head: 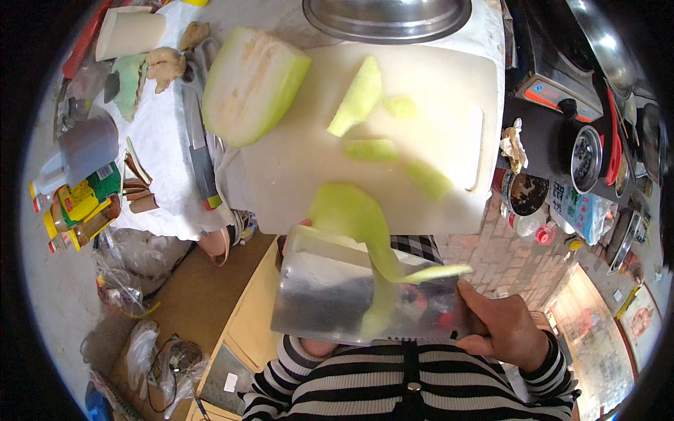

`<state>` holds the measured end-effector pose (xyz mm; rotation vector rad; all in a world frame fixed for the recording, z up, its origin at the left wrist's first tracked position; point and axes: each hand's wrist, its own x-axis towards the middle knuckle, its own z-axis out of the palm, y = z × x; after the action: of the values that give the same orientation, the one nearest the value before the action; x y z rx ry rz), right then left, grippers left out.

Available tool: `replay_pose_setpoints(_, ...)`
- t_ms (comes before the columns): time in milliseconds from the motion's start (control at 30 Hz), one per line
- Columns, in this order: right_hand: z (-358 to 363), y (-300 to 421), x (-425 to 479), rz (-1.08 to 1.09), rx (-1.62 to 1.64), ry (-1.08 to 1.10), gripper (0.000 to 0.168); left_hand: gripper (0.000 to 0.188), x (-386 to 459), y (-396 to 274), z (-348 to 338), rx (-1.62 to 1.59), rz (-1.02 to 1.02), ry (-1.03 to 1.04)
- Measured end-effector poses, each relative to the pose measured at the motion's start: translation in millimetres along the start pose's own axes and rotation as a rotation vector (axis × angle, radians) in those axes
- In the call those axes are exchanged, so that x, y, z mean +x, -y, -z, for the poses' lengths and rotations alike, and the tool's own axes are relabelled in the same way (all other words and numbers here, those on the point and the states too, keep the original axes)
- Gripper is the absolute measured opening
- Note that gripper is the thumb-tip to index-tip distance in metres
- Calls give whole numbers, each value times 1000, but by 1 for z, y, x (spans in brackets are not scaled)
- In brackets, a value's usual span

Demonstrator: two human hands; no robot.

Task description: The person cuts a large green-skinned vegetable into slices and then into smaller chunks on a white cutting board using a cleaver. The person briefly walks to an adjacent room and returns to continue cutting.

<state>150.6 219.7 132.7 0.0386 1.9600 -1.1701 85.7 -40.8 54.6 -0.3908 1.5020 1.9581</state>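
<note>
My right hand (500, 326) grips the handle of a broad steel cleaver (326, 294), its blade lying across in front of my chest. Behind the blade, my left hand (304, 223) is mostly hidden; a fingertip shows at the edge of a pale green piece of winter melon (337, 205) that it holds. From that piece a long curl of peel (387, 258) hangs over the blade. On the white cutting board (295, 173) lie a large cut chunk of melon (253, 89) and several peel scraps (358, 97).
A steel basin (387, 21) stands beyond the board. To the left, a knife with a grey handle (202, 173), ginger (166, 68) and bottles (84, 205) lie on white cloth (163, 142). A black stand at right holds a steel bowl (585, 158) and crumpled paper (513, 147).
</note>
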Motion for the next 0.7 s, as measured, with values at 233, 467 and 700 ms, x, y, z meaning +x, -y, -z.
replay_pose_setpoints(233,-6,5,13,29,-26,-89,78,65,-40,34,22,274,53,-46)
replay_pose_setpoints(467,7,10,45,-25,134,-19,75,69,-11,52,8,158,128,-130)
replay_pose_setpoints(700,-3,13,31,-112,85,-66,70,78,-7,42,-3,-76,117,-285)
